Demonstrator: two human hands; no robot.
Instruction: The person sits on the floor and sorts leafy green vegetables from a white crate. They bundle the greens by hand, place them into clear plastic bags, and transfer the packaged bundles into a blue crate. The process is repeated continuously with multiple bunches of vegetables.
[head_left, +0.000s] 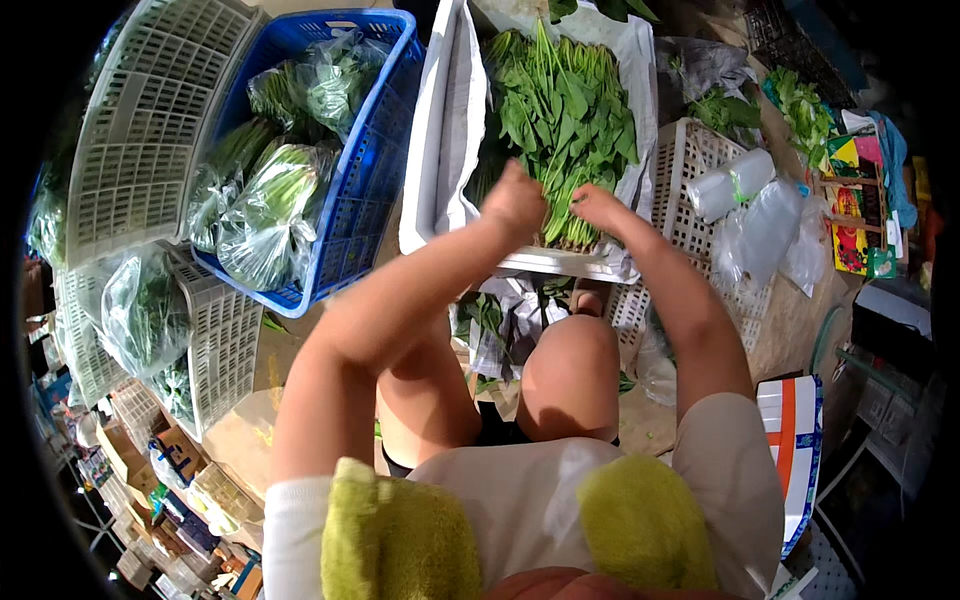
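A white foam box (439, 150) lined with white sheeting stands before me, holding a thick layer of leafy greens (562, 120) with their root ends at the near and far sides. My left hand (516, 199) is over the left part of the greens, its fingers curled and slightly blurred; whether it grips a stem cannot be told. Close to its right, my right hand (596, 206) reaches over the near stems with thumb and fingertips close together at the stems. Whether anything is pinched there is too small to tell.
A blue plastic crate (364, 172) with bagged greens stands at left, beside white crates (142, 127). At right, clear plastic bags (772, 225) lie on another white crate (679, 172). Loose leaves and sheeting (510, 300) lie between my knees and the box.
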